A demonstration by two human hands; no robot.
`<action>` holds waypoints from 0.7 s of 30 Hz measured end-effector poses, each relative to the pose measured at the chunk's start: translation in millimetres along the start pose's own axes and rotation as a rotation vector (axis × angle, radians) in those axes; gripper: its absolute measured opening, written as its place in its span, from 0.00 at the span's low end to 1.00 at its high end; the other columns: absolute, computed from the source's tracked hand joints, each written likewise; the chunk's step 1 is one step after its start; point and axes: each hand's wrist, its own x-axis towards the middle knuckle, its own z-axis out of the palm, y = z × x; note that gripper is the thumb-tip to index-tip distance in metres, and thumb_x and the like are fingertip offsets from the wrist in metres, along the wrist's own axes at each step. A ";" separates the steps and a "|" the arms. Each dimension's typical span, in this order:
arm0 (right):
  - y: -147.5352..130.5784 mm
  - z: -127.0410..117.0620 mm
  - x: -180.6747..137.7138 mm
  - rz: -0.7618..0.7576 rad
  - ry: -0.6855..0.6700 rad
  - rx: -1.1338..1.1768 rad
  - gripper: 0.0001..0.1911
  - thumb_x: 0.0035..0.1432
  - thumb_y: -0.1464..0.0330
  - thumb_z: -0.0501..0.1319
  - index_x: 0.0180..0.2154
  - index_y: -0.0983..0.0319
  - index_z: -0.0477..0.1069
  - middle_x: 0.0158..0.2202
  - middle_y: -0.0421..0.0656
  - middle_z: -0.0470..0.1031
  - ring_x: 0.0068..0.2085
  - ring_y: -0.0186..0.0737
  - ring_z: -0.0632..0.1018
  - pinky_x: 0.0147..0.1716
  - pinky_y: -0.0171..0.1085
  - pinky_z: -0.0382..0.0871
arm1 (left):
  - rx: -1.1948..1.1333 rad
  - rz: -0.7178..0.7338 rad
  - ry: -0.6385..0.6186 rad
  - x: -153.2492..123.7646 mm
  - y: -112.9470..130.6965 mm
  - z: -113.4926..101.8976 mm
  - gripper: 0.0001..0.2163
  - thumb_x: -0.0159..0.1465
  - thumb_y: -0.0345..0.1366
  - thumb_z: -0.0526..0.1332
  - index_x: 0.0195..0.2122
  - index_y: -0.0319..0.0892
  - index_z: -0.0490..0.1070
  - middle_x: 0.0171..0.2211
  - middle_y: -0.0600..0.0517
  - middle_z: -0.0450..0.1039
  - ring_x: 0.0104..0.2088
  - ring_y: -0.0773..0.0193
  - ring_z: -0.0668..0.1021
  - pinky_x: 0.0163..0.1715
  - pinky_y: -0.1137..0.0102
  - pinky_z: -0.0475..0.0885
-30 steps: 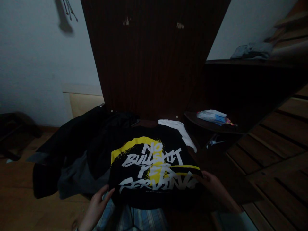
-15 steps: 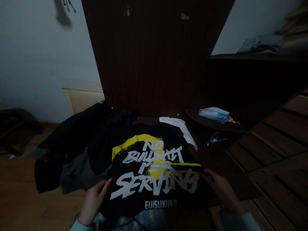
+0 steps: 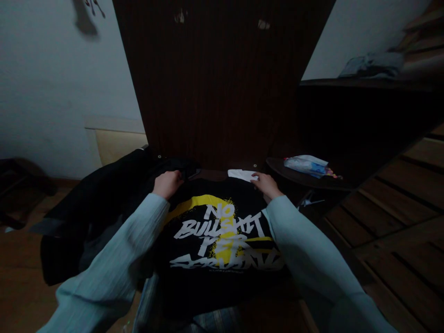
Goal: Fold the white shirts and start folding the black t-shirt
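Note:
A black T-shirt with white lettering and a yellow splash print lies spread in front of me, its lower end drooping toward me. My left hand is at its far left corner, the fingers closed in a pinch on the cloth. At the far right corner my right hand pinches the fabric too, just beside a folded white cloth that pokes out from behind the shirt. Both fingertips are partly hidden. Below the shirt's near end shows some blue plaid fabric.
Dark garments are heaped on the left. A tall dark wooden panel rises behind the shirt. On the right, a small rounded shelf carries a plastic packet. Slatted wood stands at the far right.
Both hands have moved from the shirt's near side corners to its far corners, and the forearms now reach over its sides. The shirt's near end has slumped, so the bottom lettering looks foreshortened.

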 end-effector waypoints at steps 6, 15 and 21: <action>4.3 44.9 23.3 0.104 -0.139 -0.006 0.22 0.53 0.62 0.57 0.47 0.67 0.67 0.38 0.50 0.76 0.43 0.44 0.74 0.37 0.35 0.65 | 0.056 -0.018 -0.190 40.4 6.5 54.5 0.18 0.55 0.37 0.59 0.47 0.38 0.68 0.45 0.38 0.70 0.45 0.49 0.74 0.38 0.65 0.70; 0.6 35.9 22.0 0.157 -0.004 0.386 0.10 0.55 0.72 0.53 0.39 0.66 0.69 0.26 0.43 0.76 0.26 0.32 0.76 0.27 0.29 0.67 | 0.012 -0.110 -0.136 39.0 2.0 50.1 0.14 0.56 0.31 0.54 0.44 0.37 0.71 0.43 0.38 0.72 0.44 0.49 0.74 0.40 0.63 0.70; -6.3 19.5 30.8 0.169 0.119 0.531 0.15 0.53 0.73 0.54 0.44 0.68 0.64 0.35 0.49 0.77 0.34 0.35 0.77 0.34 0.33 0.68 | -0.161 -0.315 0.098 56.2 -1.7 26.0 0.16 0.60 0.28 0.48 0.48 0.30 0.65 0.43 0.31 0.70 0.45 0.50 0.74 0.41 0.62 0.69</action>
